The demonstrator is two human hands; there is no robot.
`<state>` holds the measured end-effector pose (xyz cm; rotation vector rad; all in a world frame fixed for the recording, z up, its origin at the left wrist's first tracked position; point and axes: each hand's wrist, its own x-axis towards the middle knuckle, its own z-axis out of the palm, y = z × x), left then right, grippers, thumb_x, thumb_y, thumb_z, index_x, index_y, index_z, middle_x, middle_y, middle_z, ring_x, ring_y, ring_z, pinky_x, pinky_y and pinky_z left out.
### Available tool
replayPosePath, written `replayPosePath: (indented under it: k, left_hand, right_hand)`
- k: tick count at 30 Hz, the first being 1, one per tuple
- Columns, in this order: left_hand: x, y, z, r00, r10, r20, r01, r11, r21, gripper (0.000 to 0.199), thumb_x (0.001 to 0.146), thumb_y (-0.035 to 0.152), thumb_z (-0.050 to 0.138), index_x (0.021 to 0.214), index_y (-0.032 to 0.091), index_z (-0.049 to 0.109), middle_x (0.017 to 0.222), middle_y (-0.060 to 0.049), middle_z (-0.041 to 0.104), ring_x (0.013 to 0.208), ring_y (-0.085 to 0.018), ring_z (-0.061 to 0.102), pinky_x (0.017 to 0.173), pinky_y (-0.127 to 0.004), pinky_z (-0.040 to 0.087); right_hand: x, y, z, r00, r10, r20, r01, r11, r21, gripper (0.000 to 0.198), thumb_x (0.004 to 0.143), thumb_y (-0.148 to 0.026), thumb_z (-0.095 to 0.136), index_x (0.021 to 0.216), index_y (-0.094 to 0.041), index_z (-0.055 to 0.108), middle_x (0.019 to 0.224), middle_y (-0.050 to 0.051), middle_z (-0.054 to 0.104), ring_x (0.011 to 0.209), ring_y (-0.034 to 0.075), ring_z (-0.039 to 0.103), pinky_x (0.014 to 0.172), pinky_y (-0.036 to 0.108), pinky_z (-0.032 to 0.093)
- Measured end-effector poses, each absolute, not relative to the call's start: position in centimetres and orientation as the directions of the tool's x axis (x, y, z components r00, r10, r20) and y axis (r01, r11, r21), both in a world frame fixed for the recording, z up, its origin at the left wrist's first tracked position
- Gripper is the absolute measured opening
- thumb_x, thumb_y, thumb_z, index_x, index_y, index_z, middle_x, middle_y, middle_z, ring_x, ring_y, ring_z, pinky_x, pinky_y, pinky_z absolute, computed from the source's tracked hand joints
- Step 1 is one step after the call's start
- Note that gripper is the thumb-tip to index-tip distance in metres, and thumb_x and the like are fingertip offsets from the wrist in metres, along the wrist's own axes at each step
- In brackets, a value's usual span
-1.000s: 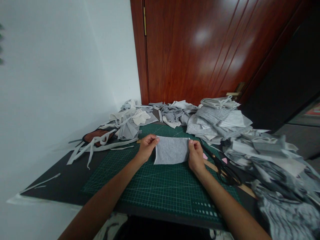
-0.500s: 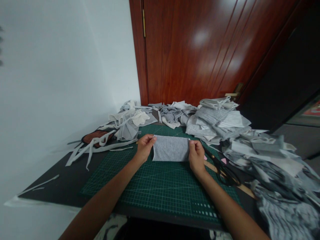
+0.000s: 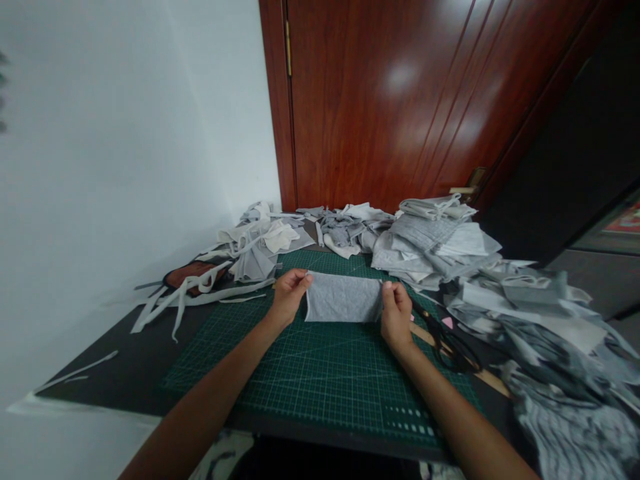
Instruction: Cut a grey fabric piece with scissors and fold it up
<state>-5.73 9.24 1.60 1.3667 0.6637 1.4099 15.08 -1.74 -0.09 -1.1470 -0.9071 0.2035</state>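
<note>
A grey rectangular piece of fabric (image 3: 344,299) is stretched between my two hands, over the green cutting mat (image 3: 325,373). My left hand (image 3: 290,293) pinches its upper left corner between thumb and fingers. At the upper right corner, my right hand (image 3: 397,310) pinches the fabric the same way. The piece looks fairly flat, with faint creases and its long sides running left to right. Just right of my right hand lies a pair of black-handled scissors (image 3: 453,347), partly on a wooden ruler (image 3: 487,382).
Folded grey and white fabric (image 3: 435,240) is piled at the back right, with striped cloth (image 3: 575,427) nearer me. Scraps (image 3: 345,227) lie at the back. White strips (image 3: 185,293) cross a brown piece at left. A pink triangle (image 3: 447,323) sits near the scissors. Behind stands a wooden door (image 3: 370,113).
My right hand has shifted slightly to the right along with the fabric's right end, and the fabric spans a little wider. My left hand stays in place.
</note>
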Motion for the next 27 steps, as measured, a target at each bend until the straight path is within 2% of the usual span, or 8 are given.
replayPosePath:
  k: [10,16,21,24,27]
  left_hand:
    - [-5.8,9.2,1.5,0.173,0.907,0.383,-0.276,-0.329,0.903,0.028,0.066,0.039,0.083,0.073,0.018,0.066,0.079,0.000,0.063,0.068,-0.012,0.053,0.065,-0.024,0.043]
    - [-5.8,9.2,1.5,0.174,0.896,0.408,-0.265,-0.357,0.896,0.024,0.066,0.035,0.083,0.071,0.017,0.068,0.081,-0.002,0.064,0.076,-0.014,0.057,0.071,-0.025,0.045]
    - [-6.0,9.5,1.3,0.183,0.877,0.445,-0.267,-0.391,0.881,0.024,0.069,0.037,0.082,0.073,0.018,0.068,0.080,-0.002,0.065,0.075,-0.014,0.058,0.070,-0.025,0.046]
    - [-6.0,9.7,1.2,0.151,0.891,0.428,-0.297,-0.372,0.879,0.026,0.067,0.038,0.084,0.073,0.018,0.068,0.082,-0.002,0.066,0.075,-0.014,0.059,0.069,-0.024,0.046]
    - [-6.0,9.8,1.2,0.129,0.903,0.409,-0.313,-0.355,0.881,0.028,0.066,0.039,0.084,0.074,0.018,0.067,0.084,-0.002,0.067,0.075,-0.013,0.059,0.067,-0.023,0.046]
  right_hand:
    - [15.1,-1.3,-0.3,0.649,0.543,0.532,0.295,0.465,-0.835,0.025,0.092,-0.046,0.060,0.094,-0.022,0.058,0.087,0.001,0.058,0.082,0.020,0.056,0.077,0.035,0.046]
    - [14.5,-1.2,-0.3,0.592,0.633,0.499,0.234,0.457,-0.858,0.027,0.079,-0.040,0.077,0.086,-0.022,0.058,0.075,-0.003,0.057,0.068,0.016,0.054,0.064,0.030,0.045]
    - [14.4,-1.1,-0.3,0.578,0.668,0.469,0.163,0.469,-0.868,0.036,0.073,-0.035,0.081,0.099,-0.024,0.058,0.082,-0.002,0.062,0.075,0.018,0.060,0.070,0.032,0.050]
    - [14.6,-0.9,-0.9,0.518,0.725,0.453,0.173,0.430,-0.886,0.037,0.072,-0.035,0.082,0.100,-0.024,0.059,0.083,-0.002,0.063,0.074,0.018,0.061,0.068,0.032,0.050]
    - [14.9,-0.7,-1.7,0.489,0.761,0.426,0.211,0.371,-0.904,0.047,0.066,-0.036,0.087,0.101,-0.024,0.059,0.081,-0.003,0.063,0.070,0.018,0.059,0.063,0.031,0.049]
